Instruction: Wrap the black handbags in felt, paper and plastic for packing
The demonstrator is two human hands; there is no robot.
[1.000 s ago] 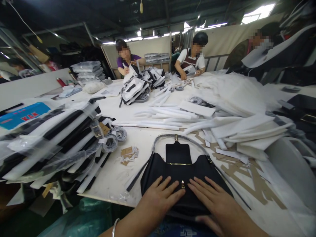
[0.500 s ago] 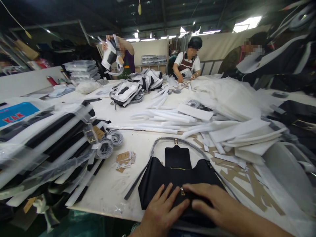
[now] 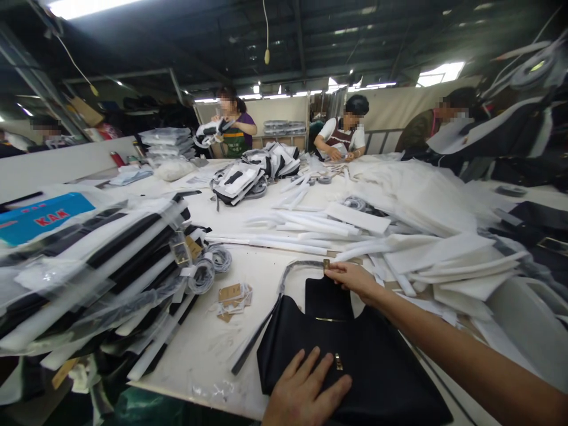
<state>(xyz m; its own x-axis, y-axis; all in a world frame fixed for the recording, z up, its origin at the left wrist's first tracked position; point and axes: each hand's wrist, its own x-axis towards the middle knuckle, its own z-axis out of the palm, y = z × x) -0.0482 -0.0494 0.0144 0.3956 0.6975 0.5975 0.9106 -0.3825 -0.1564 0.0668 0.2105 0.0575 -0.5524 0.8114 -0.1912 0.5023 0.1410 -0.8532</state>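
Observation:
A black handbag (image 3: 373, 367) lies flat on the white table (image 3: 213, 349) right before me, its flap (image 3: 326, 299) folded open away from me. My left hand (image 3: 306, 393) rests flat on the bag's near part, fingers spread, beside a small gold clasp (image 3: 338, 361). My right hand (image 3: 352, 279) reaches over the bag to the far end of the flap and pinches the wrapped handle (image 3: 295, 269) by its gold buckle.
Stacks of bagged black-and-white goods (image 3: 97, 266) fill the left side. Card tags (image 3: 233, 294) and coiled straps (image 3: 208, 266) lie left of the bag. White foam sheets (image 3: 426, 236) pile up on the right. Three people (image 3: 339, 133) work at the far end.
My right hand left the bag's front and reached forward to the handle at the flap's end. My left hand stayed flat on the bag. The far person lowered a raised bag.

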